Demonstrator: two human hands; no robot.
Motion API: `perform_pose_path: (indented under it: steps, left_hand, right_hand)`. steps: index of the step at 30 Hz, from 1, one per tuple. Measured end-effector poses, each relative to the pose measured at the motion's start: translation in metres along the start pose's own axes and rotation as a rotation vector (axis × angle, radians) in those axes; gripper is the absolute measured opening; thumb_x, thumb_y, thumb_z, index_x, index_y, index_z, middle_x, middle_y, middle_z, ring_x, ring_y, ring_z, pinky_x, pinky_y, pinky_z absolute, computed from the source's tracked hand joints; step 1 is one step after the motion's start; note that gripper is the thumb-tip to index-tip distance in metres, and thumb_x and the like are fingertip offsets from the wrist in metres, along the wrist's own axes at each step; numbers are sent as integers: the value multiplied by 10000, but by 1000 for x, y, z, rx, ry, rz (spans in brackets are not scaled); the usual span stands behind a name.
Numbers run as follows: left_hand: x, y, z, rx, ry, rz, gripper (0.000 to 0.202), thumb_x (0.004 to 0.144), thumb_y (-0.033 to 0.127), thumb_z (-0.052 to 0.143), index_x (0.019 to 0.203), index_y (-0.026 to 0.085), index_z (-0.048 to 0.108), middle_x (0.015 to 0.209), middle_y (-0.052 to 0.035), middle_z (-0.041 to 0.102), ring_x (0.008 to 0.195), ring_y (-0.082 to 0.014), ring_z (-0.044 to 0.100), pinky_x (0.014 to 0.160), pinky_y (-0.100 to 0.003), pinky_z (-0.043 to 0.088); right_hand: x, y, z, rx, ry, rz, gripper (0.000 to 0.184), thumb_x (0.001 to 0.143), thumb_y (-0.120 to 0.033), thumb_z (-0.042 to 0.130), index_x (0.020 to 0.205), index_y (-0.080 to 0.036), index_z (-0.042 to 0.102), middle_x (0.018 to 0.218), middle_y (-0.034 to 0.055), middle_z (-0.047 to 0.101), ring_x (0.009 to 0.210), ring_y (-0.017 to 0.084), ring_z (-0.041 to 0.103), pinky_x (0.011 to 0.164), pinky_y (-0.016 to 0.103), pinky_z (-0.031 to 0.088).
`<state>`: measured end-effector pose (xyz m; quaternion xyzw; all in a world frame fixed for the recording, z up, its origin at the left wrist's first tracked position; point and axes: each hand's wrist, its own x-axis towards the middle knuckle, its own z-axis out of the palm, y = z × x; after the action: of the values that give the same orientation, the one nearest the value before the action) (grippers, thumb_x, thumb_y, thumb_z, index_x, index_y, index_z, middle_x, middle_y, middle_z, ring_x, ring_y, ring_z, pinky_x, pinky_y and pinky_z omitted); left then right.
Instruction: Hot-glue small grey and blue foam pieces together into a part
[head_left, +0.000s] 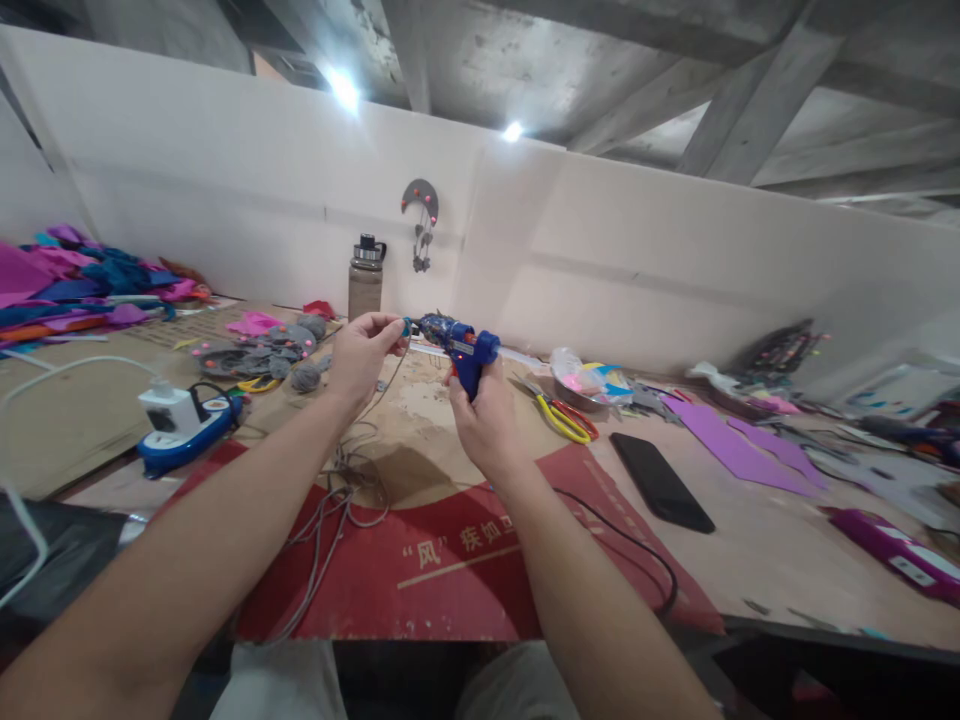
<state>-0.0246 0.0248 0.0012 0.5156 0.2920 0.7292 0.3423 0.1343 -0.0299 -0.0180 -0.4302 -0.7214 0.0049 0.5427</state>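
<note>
My right hand (480, 410) is wrapped around the handle of a blue hot glue gun (469, 350), its nozzle pointing left. Between the thumb and fingers of my left hand (367, 350) is a small teal piece (407, 327), right at the nozzle; whether they touch I cannot tell. A grey cord (390, 380) hangs down from the teal piece toward a loose tangle of grey cord (345, 490) on the table. Both hands are raised above a red printed sheet (397, 590).
Yellow-handled scissors (562, 418), a black phone (660, 480) and purple sheets (735, 440) lie to the right. A blue power strip (187, 445) and grey felt pieces (255, 350) are on the left. A bottle (365, 285) stands by the white wall (600, 250).
</note>
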Motion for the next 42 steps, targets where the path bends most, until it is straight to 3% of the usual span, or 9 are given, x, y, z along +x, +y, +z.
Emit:
perform_pose_path:
  steps: [9,35,42]
  left_hand:
    - [0,-3,0,33,4,26,125,686,265,642,720,146,628,599,-9,587,526,-88,526,533,-218,437]
    - [1,1,1,-22,26,-3,106,677,251,655,699,154,617,584,0,567,521,-81,505,540,-218,428]
    - [2,0,0,-49,0,24,80,692,237,644,696,160,622,583,4,560,523,-80,501,543,-222,431]
  right_hand:
    - [-1,-3,-1,15,-27,18,211,810,-259,434,996,-163,456,863,110,586,741,213,553,669,351,437]
    - [-1,0,1,-4,19,-8,226,807,-268,452,1013,-176,446,855,100,580,738,207,546,652,338,434]
    - [-1,-1,1,-17,-19,16,249,804,-267,444,1029,-163,455,873,116,587,741,216,554,653,346,434]
